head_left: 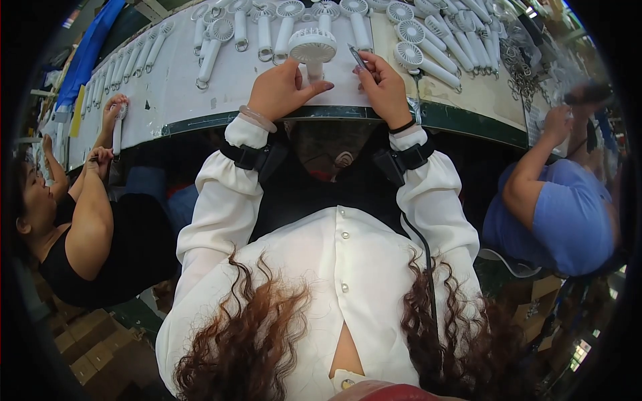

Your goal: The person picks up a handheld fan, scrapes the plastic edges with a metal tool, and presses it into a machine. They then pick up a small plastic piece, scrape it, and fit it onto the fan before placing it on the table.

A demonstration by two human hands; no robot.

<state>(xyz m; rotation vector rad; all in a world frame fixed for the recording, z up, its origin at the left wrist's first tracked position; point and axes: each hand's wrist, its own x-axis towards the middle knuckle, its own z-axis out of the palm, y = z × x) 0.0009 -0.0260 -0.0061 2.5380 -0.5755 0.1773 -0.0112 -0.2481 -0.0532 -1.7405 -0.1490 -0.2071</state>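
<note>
A white handheld fan (313, 48) stands out in front of me over the table, its round grille head uppermost and its handle pointing down. My left hand (284, 88) is closed on this fan, with the thumb stretched across by the handle and the other fingers partly hidden behind it. To the right, my right hand (386, 88) pinches a slim, grey, pointed tool (358, 59), its tip toward the fan; I cannot tell its exact kind. Just beyond my hands lie more white handheld fans (285, 28) with metal rings at their handle ends.
A pale tabletop (200, 107) with a dark green front edge lies before me. Piled fans (428, 50) and loose metal rings (525, 73) cover its right side; a row of fans (137, 57) lies at left. A person in black (107, 234) and one in blue (558, 210) sit on either side.
</note>
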